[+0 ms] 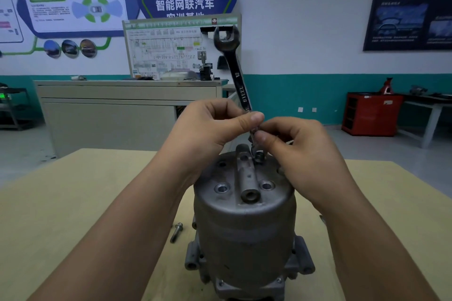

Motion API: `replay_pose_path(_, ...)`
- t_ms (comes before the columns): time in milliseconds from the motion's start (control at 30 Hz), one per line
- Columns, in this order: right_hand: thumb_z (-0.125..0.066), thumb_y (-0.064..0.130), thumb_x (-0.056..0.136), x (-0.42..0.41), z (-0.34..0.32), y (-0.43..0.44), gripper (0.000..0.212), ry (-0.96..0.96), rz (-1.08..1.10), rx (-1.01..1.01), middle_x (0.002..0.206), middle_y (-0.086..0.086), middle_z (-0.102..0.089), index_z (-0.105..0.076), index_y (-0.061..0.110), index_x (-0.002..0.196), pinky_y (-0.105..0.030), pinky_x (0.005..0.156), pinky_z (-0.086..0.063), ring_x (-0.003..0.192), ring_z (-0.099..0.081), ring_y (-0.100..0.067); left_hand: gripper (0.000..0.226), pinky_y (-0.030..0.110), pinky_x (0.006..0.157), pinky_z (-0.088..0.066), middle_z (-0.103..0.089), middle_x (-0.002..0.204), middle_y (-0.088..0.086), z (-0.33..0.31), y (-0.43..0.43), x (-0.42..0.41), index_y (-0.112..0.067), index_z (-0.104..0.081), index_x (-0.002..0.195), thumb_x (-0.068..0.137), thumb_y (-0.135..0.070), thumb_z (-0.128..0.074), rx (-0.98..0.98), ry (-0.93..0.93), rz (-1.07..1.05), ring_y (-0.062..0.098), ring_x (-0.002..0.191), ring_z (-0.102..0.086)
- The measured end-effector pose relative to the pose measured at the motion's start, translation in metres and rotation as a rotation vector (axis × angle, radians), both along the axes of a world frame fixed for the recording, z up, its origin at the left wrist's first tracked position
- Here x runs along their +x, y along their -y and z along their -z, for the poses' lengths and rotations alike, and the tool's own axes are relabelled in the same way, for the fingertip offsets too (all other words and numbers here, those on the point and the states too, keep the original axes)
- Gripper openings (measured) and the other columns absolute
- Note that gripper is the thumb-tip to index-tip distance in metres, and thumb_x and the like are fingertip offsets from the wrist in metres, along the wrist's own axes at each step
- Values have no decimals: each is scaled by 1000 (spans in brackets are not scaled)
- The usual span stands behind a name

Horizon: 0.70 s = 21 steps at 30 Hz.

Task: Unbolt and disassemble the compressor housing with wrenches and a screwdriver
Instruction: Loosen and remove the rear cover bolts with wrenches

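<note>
A grey cast compressor housing (244, 222) stands upright on the wooden table (73, 203), with its round end cap facing up. A steel wrench (236, 68) marked 12 stands nearly vertical above the cap, open jaw at the top. Its lower end sits over a bolt (258, 157) at the cap's far edge. My left hand (210, 127) pinches the wrench shaft between thumb and fingers. My right hand (296, 151) pinches the shaft just below, close above the bolt. The wrench's lower end is hidden by my fingers.
A loose bolt (176, 231) lies on the table left of the housing. Two empty bolt holes (222, 188) show on the near side of the cap. Behind the table stand a grey cabinet (127, 105) and a red tool cart (371, 113).
</note>
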State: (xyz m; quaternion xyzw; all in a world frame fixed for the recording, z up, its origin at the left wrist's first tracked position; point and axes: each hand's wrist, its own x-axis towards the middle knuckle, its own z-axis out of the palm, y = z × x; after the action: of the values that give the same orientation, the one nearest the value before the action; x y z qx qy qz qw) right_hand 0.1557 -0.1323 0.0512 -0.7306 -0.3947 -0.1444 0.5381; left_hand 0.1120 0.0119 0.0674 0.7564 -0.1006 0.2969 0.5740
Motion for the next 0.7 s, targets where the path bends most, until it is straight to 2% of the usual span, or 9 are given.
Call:
replay_pose_path(100, -61, 16, 89, 4, 3, -2, 24, -62, -59, 71, 74, 14, -68, -66, 35, 74, -11, 61, -46, 75, -61, 2, 23, 12, 56, -45, -64, 59, -5, 1, 2, 2, -21, -63, 56, 55, -40, -75, -24, 16, 33, 3, 58, -59)
replay_pose_path(167, -59, 13, 89, 7, 5, -3, 24, -153, -138, 117, 70, 14, -69, -67, 31, 75, -10, 59, -46, 69, -61, 4, 20, 16, 64, -48, -68, 69, -3, 0, 1, 3, -20, -68, 66, 60, -38, -75, -5, -9, 89, 5, 66, -62)
replay_pose_path(233, -57, 12, 90, 9, 6, -2, 25, -245, -232, 122, 65, 11, -67, -69, 26, 72, -13, 57, -46, 65, -59, 3, 14, 25, 79, -52, -71, 78, -7, -2, -3, 5, -23, -73, 78, 70, -34, -75, 46, -55, 159, 7, 78, -65)
replay_pose_path(300, -56, 10, 89, 12, 8, -1, 28, -302, -299, 129, 64, 9, -65, -70, 23, 68, -16, 59, -45, 65, -58, -1, 8, 35, 91, -49, -71, 81, -9, -5, -5, 6, -30, -75, 80, 76, -32, -69, 85, -100, 197, 10, 86, -65)
replay_pose_path(367, -57, 10, 88, 13, 9, -1, 30, -319, -315, 157, 65, 8, -65, -71, 24, 66, -17, 61, -46, 66, -59, -3, 8, 32, 88, -48, -72, 81, -8, -7, -5, 8, -27, -75, 78, 77, -30, -68, 93, -105, 229, 8, 86, -66)
replay_pose_path(467, -59, 12, 86, 11, 7, -2, 28, -288, -296, 222, 69, 6, -69, -73, 28, 69, -17, 60, -49, 69, -62, -2, 11, 21, 82, -49, -73, 81, -7, -13, -3, 8, -26, -75, 75, 71, -30, -65, 118, -47, 237, 5, 84, -67)
replay_pose_path(533, -60, 12, 86, 11, 5, -1, 27, -207, -261, 258, 71, 9, -70, -72, 31, 69, -12, 60, -49, 69, -63, 3, 13, 20, 82, -50, -73, 81, -8, -19, -1, 7, -25, -75, 76, 68, -33, -67, 141, -2, 242, 6, 85, -67)
replay_pose_path(600, -60, 11, 86, 11, 3, 0, 31, -117, -236, 263, 73, 12, -71, -70, 35, 70, -9, 67, -49, 72, -64, 3, 13, 18, 80, -50, -72, 79, -9, -22, 1, 6, -24, -73, 79, 69, -30, -67, 163, 26, 236, 5, 84, -67)
replay_pose_path(700, -62, 12, 85, 13, 4, 1, 33, -74, -221, 236, 77, 13, -72, -70, 41, 71, -13, 72, -51, 76, -65, 0, 14, 15, 78, -50, -71, 74, -10, -23, 2, 6, -20, -70, 79, 68, -26, -64, 188, 21, 215, 3, 81, -66)
